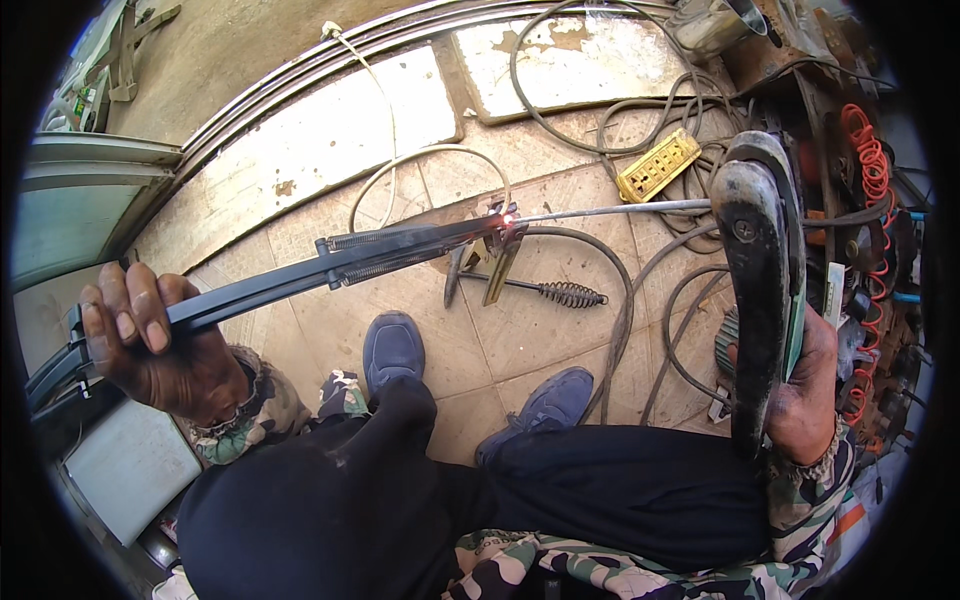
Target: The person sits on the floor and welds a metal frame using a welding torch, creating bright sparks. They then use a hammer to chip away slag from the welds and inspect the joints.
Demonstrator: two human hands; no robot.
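Observation:
My left hand [155,340] grips a long black metal arm [260,290] with springs along its far half. Its far end meets the tip of a pale welding rod [630,209], where a small bright orange glow shows beside a short metal piece [498,270]. My right hand [805,395] is closed round a worn black electrode holder [745,250], which bears the rod. A chipping hammer [570,294] with a coiled-spring handle lies on the tiled floor beneath the far end of the arm.
Cables [630,300] loop over the tiles [460,350] near a yellow power strip [660,160]. Pale boards [320,150] line the door track. An orange coiled hose [868,150] and cluttered metal gear stand at right, a glass door [90,210] and pale seat [125,465] at left.

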